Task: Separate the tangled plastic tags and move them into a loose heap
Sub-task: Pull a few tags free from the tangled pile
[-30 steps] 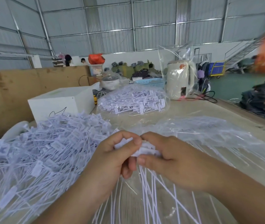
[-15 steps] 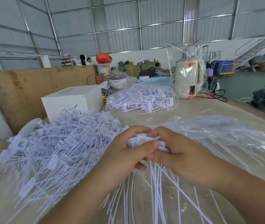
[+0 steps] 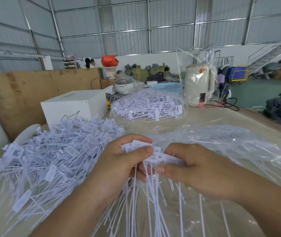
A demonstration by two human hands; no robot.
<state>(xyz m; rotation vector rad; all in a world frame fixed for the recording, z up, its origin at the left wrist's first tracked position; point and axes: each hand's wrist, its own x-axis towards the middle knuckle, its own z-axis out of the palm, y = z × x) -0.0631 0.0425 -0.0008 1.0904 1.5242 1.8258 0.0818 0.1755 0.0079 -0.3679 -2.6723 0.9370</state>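
Note:
A bundle of white plastic tags [image 3: 155, 155] is held between both hands above the table, its long thin tails hanging down toward me. My left hand [image 3: 119, 166] grips the left part of the bundle's heads, thumb on top. My right hand [image 3: 192, 170] pinches the right part of the same heads. A large loose heap of separated tags [image 3: 50, 154] lies on the table to the left. An open clear plastic bag [image 3: 222, 142] with more tags spreads under and right of my hands.
A sealed clear bag of tags [image 3: 146, 106] lies farther back at centre. A white box [image 3: 74, 106] stands behind the heap, a bagged white kettle [image 3: 198, 86] with a black cord at the back right. A brown board [image 3: 25, 93] leans at left.
My hands have drawn slightly apart, spreading the tag heads between them. The camera view has shifted a little to the left.

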